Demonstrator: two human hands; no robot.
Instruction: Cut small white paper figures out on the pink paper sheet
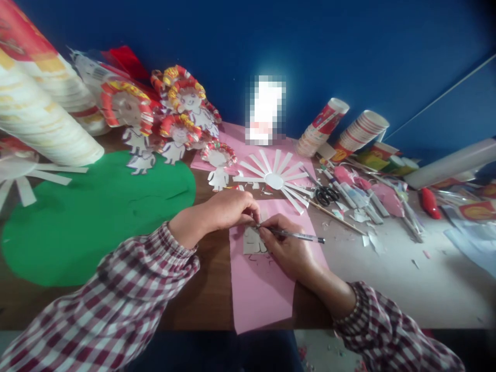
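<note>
My right hand [289, 250] grips a pen [302, 236] with a clear barrel, its dark end pointing right. The pen's tip lies over a small white paper piece [251, 242] with dark drawn lines, partly covered by my fingers. That piece rests on a pink paper sheet [263, 299], which bears a few dark marks below it. My left hand [228, 209] is closed, thumb and fingertips together right by the pen tip. What lies between those fingertips is hidden.
Left lies a green paper shape [96, 222], with paper cup stacks [50, 113] behind. Paper figures with red-yellow ruffs [180, 137] stand at the back. A fringed white cup cutout [274, 181], black scissors [326, 195], a wooden stick [337, 217] and markers [354, 196] lie beyond my right hand.
</note>
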